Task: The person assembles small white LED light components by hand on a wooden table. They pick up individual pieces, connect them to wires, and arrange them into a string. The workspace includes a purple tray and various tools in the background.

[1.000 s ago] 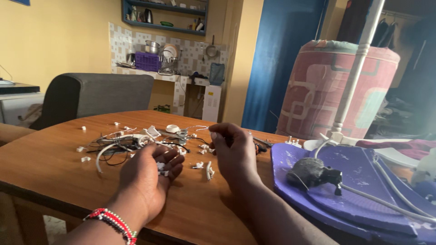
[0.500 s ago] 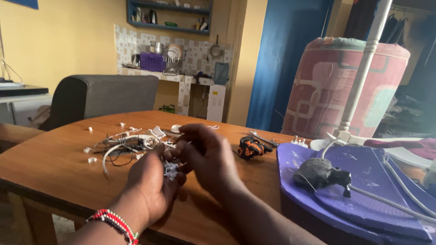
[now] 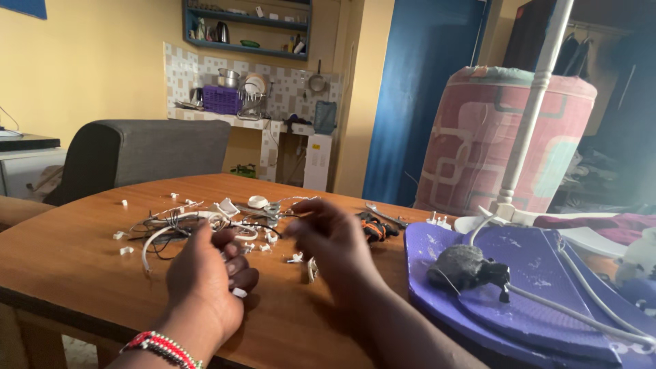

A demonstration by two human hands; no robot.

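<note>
My left hand [image 3: 207,272] rests on the wooden table [image 3: 75,266], palm turned up, fingers curled around a small white plastic piece [image 3: 238,292]. A red, white and black beaded bracelet [image 3: 164,346] circles that wrist. My right hand [image 3: 326,240] hovers just to the right, fingers loosely bent; I cannot see anything in it. Beyond both hands lies a tangle of white and black cables [image 3: 179,227] with several small white plastic bits [image 3: 295,257] scattered around.
Pliers with black and orange handles [image 3: 374,226] lie right of the cables. A purple board [image 3: 533,287] carries a dark grey lump [image 3: 467,265] and white cords. A white pole stand [image 3: 526,130], a rolled patterned mattress [image 3: 492,137] and a grey chair [image 3: 147,152] stand behind.
My hands were pressed together working a small white piece; now they have drawn apart, the right lifting away to the right, the left staying low with the piece.
</note>
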